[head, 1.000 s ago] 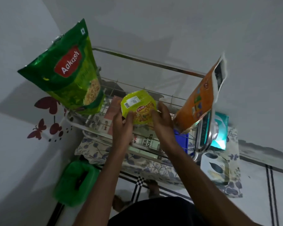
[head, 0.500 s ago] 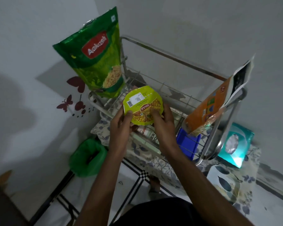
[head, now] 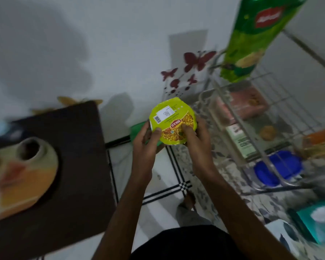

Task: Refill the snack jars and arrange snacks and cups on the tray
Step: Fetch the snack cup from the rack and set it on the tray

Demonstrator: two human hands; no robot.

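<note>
The biggest thing here is the dark brown flat surface (head: 68, 166) on the left, with a blurry round yellow and orange tray (head: 21, 182) lying on it. On the right is a shiny metal wire rack (head: 251, 102) with a tall green snack bag (head: 251, 40) leaning at its top and a blue plastic lid (head: 278, 167) lower down. Between the two, up in the air and not touching either, is the small round yellow-green snack cup with a foil lid (head: 173, 121). The left hand (head: 146, 139) and the right hand (head: 197, 139) both grip it by the rim, one on each side, with the thumbs pressing on the lid. I think the cup is light and its walls are thin, so a hard squeeze could dent it. The foil top looks soft and could tear, so the stiff rim seems the best place to hold.
</note>
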